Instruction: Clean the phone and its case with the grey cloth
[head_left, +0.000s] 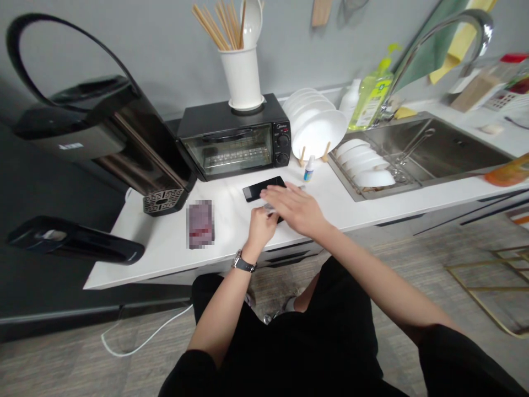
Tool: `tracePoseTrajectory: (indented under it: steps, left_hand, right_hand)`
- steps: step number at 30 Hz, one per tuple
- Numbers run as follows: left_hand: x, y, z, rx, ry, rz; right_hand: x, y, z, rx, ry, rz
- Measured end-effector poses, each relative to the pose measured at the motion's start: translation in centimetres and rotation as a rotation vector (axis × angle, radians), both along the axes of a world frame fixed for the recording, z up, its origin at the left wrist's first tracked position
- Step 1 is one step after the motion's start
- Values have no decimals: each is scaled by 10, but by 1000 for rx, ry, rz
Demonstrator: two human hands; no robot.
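Note:
My left hand point(261, 227), with a watch on its wrist, is closed around a thin greyish item over the counter; what exactly it is I cannot make out. Above and to the right of it, my right hand point(295, 207) lies spread flat with its fingers stretched to the left, over the top of that item. Just behind the hands is a dark phone-like slab point(262, 189) on the white counter point(231, 220). Part of another dark object shows beneath my hands. A small white and blue bottle point(309, 169) stands upright behind my right hand.
A black toaster oven point(235, 146) bears a white utensil holder point(242, 77). Left stand a tall dark machine point(140, 138) and a blurred packet point(200, 224). Plates point(316, 129), green soap point(372, 94) and a sink point(446, 149) with bowls point(363, 160) are right.

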State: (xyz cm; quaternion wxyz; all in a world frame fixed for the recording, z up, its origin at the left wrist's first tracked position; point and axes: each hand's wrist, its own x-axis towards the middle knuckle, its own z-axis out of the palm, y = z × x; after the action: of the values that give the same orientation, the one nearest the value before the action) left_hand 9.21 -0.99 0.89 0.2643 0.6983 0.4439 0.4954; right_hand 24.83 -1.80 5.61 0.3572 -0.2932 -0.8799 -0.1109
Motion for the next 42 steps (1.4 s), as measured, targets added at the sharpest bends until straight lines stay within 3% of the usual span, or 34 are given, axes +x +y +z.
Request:
tracePoseTrajectory:
  steps: [3,12,21,25,29,31,34,39,42]
  left_hand:
    - [-2,-1,-2,17,14,26]
    - [-2,1,0,26,45,12]
    - [-3,0,0,9,43,22]
    - [-2,3,2,10,51,22]
    - [-4,4,-3,-18,61,31]
    - [-9,3,-12,-56,42,-15]
    - [-23,-3,-29,-145,6,-94]
    - [-47,-13,-45,-208,14,1]
    - [-50,-18,-45,-164,81,16]
  right_hand:
    - [2,1,-2,13,60,-61]
    - [0,1,-1,-8,22,9]
    - [2,-2,-2,39,30,-69]
    - [0,-1,-2,75,-20,-6]
    - [9,7,-3,18,8,-94]
    - [17,11,-8,-24,115,-113]
    - [28,10,-25,-145,456,-188]
    - [43,-4,-66,-595,827,-308]
    - [40,-9,-78,-520,969,-455]
